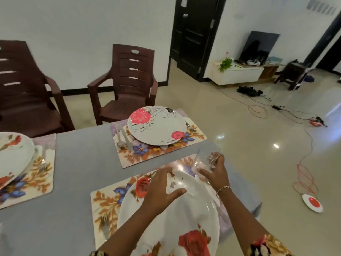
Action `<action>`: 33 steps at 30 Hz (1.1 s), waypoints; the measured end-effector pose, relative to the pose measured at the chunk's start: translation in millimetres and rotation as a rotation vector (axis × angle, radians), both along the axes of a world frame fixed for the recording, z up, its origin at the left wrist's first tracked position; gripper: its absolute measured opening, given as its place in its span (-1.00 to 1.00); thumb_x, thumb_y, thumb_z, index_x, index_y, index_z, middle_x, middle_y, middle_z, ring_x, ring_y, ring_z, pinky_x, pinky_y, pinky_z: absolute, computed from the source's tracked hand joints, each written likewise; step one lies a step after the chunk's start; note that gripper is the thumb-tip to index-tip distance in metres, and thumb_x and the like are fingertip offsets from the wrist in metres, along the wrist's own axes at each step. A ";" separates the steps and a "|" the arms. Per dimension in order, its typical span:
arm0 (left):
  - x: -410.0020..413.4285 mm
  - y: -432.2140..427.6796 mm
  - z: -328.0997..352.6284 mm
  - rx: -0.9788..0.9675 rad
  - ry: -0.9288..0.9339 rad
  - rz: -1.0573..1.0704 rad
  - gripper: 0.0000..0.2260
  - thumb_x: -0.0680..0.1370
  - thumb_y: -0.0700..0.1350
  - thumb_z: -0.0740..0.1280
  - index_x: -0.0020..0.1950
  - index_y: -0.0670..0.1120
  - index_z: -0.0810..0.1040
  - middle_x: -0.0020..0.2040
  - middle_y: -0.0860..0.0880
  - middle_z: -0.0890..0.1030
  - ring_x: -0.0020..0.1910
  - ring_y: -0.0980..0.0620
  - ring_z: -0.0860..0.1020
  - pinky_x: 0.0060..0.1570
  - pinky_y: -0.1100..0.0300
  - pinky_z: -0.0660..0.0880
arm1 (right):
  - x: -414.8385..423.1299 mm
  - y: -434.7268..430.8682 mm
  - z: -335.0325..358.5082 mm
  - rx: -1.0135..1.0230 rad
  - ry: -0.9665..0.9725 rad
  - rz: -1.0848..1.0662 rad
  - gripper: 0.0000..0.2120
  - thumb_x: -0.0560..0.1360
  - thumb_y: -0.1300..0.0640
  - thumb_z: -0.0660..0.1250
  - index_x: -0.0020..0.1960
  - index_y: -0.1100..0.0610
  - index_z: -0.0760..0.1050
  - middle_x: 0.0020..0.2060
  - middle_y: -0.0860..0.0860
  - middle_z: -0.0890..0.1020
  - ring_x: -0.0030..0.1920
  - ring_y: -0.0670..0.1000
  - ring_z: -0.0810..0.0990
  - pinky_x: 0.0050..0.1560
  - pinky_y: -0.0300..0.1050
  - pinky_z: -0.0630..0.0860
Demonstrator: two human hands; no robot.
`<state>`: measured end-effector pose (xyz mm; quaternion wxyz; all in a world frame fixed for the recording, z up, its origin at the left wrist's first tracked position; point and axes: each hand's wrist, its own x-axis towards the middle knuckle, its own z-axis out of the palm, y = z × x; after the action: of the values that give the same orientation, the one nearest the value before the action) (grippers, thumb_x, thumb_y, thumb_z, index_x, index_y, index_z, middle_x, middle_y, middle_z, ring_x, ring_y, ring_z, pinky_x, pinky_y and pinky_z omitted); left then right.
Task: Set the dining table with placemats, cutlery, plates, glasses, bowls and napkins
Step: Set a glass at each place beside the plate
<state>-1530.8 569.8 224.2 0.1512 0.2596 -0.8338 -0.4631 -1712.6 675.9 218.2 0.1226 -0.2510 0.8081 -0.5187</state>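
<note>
A clear glass [204,161] is gripped, tilted, by the right hand [216,175] above the far edge of the near plate [184,211]. The left hand [162,191] is spread wide, fingers relaxed, over that plate, set on a placemat [103,202].

**No legible writing in view**

Nothing here can be read. A white sheet [183,2] stuck high on the dark door [191,39] and a row of pale sheets [322,6] on the wall [276,15] at upper right may carry print, but both are too blurred and too small to make out. The far plate [158,130], the near plate [184,215] and the left plate [13,154] bear painted flowers and curling stems only, with no lettering, brand or number showing on them. The clear glass [204,159] shows no mark that can be told.
</note>
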 end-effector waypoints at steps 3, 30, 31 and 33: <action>-12.2 -0.4 -1.9 -0.037 -0.040 0.076 -0.46 0.42 0.16 0.41 0.30 0.12 0.25 0.24 0.15 0.34 0.18 0.21 0.32 0.15 0.34 0.28 | -35.3 -16.7 -15.1 0.020 -0.019 0.037 -0.36 0.26 0.33 0.53 0.14 0.04 0.21 0.04 0.06 0.47 0.06 0.09 0.49 0.05 -0.16 0.40; 54.0 34.4 -14.0 -0.043 -0.164 0.655 -0.23 0.35 0.40 0.16 0.43 -0.03 0.22 0.38 0.06 0.31 0.39 0.08 0.29 0.21 0.43 0.17 | 24.5 -17.8 -46.7 -0.131 0.590 0.426 -0.34 0.29 0.09 0.27 0.34 0.23 0.21 0.31 0.26 0.33 0.33 0.23 0.27 0.43 -0.12 0.04; 74.3 35.7 -14.6 -0.031 -0.160 0.693 -0.18 0.29 0.43 0.09 0.42 -0.03 0.22 0.37 0.06 0.31 0.37 0.08 0.31 0.19 0.43 0.19 | 50.1 -22.0 -45.0 -0.125 0.583 0.518 -0.34 0.29 0.05 0.22 0.35 0.21 0.20 0.31 0.26 0.35 0.33 0.21 0.27 0.44 -0.14 0.03; 114.3 37.2 -13.8 -0.041 -0.148 0.744 -0.15 0.27 0.44 0.06 0.43 -0.02 0.21 0.37 0.07 0.30 0.36 0.10 0.31 0.20 0.40 0.23 | 98.4 -31.7 -43.6 -0.120 0.537 0.664 -0.32 0.29 0.05 0.24 0.38 0.15 0.17 0.30 0.25 0.38 0.33 0.17 0.27 0.42 -0.22 0.03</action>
<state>-1416.6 606.9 210.4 0.2537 0.5741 -0.7003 -0.3399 -1614.1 644.2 174.6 0.0532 -0.6300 0.6552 -0.4135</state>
